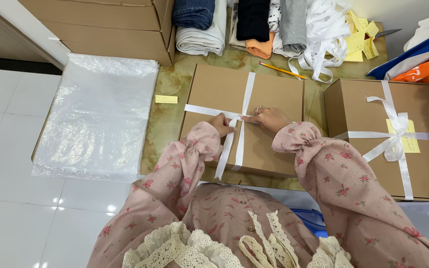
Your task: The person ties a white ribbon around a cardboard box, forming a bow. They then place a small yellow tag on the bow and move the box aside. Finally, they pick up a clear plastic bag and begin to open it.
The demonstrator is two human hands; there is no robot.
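A brown cardboard box (274, 94) lies on the marbled table in front of me, crossed by a white ribbon (247, 89). My left hand (222, 124) pinches the ribbon where the bands cross, with two loose ends hanging over the near edge. My right hand (270, 118), a ring on one finger, presses on the ribbon crossing from the right. Both arms wear pink floral sleeves.
A second box (363, 106) with a tied white bow and a yellow note stands at the right. A stack of clear plastic bags (98, 114) lies left. Folded clothes (244, 25), loose ribbon (323, 34), yellow notes (358, 42), a pencil (281, 70) and scissors (386, 33) sit behind.
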